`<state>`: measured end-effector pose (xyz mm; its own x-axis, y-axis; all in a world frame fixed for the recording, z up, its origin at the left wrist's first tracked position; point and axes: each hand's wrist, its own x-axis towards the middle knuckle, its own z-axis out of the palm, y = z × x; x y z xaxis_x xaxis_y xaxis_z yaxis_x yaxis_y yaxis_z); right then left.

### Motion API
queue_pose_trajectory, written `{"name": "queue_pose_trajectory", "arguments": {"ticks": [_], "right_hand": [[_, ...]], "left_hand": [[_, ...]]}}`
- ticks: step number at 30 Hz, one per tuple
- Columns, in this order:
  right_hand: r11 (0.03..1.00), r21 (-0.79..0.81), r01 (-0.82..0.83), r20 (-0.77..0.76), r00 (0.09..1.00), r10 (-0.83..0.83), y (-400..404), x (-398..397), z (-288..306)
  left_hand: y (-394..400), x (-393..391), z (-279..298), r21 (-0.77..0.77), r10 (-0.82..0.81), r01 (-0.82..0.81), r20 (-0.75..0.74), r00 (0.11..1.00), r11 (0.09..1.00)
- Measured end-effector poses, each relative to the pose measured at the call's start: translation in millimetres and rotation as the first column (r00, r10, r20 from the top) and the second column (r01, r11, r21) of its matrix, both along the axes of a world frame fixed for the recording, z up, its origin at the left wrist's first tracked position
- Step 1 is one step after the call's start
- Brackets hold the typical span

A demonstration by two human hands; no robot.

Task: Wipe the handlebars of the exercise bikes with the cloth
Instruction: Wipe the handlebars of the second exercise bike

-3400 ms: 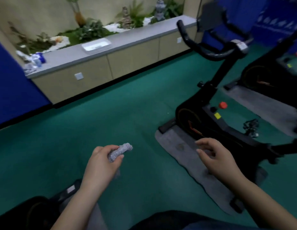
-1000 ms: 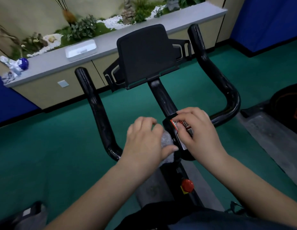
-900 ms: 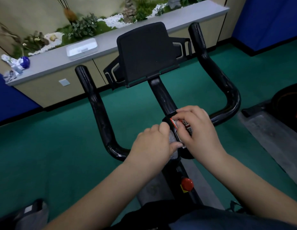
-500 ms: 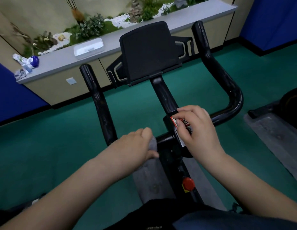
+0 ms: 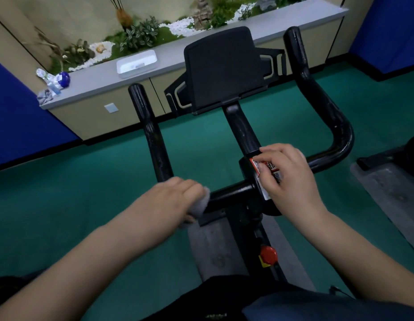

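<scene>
A black exercise bike's handlebar (image 5: 233, 192) fills the middle of the head view, its left horn (image 5: 152, 135) and right horn (image 5: 321, 107) reaching away from me. My left hand (image 5: 171, 200) grips a grey cloth (image 5: 201, 203) wrapped on the crossbar's left bend; only a small edge of cloth shows. My right hand (image 5: 287, 174) curls over the centre clamp, fingers on its red-and-white QR sticker (image 5: 265, 165). A black tablet holder (image 5: 224, 66) stands on the stem above.
A red knob (image 5: 268, 254) sits on the frame below. A grey mat (image 5: 215, 246) lies under the bike on green floor. A low cabinet (image 5: 104, 82) with a white tray (image 5: 136, 63), bottles and plants runs behind. Another bike's mat (image 5: 391, 193) is at right.
I went from standing beside the bike to sitting at its handlebar. My left hand slid the cloth left along the crossbar, from the centre clamp to the left bend. My right hand stayed on the clamp.
</scene>
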<state>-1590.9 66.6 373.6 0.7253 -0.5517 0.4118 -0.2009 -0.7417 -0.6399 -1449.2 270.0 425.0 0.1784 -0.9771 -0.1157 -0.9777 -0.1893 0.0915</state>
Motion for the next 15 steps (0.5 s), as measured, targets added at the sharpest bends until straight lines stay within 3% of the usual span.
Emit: {"name": "queue_pose_trajectory", "arguments": {"ticks": [2, 4, 7, 10, 12, 15], "right_hand": [[1.0, -0.014, -0.002, -0.015, 1.0, 0.001, -0.2, -0.5, 0.9], [0.999, -0.041, 0.004, -0.039, 0.999, -0.006, -0.2, -0.4, 2.8], [0.997, -0.081, 0.017, -0.079, 0.997, -0.023, 2.6, -0.4, 4.9], [0.996, -0.084, 0.039, -0.091, 0.995, -0.047, 7.7, 2.2, 5.6], [0.995, -0.081, 0.06, -0.091, 0.994, -0.067, 10.0, 3.8, 4.7], [0.992, -0.095, 0.084, -0.096, 0.991, -0.093, 12.5, 4.9, 2.8]], "left_hand": [[9.3, 10.4, 11.6, -0.029, 0.1, -0.101, -0.031, 0.995, 0.994], [18.2, 11.5, 17.4, -0.184, 0.32, -0.35, -0.174, 0.931, 0.918], [31.7, -5.1, 18.9, -0.416, 0.525, -0.721, -0.497, 0.691, 0.555], [37.8, -22.6, -2.8, -0.388, 0.57, -0.891, -0.688, 0.449, 0.235], [31.6, -34.1, -22.9, -0.284, 0.538, -0.941, -0.772, 0.339, 0.186], [12.3, -57.3, -40.9, -0.212, 0.48, -0.926, -0.807, 0.346, 0.311]]}}
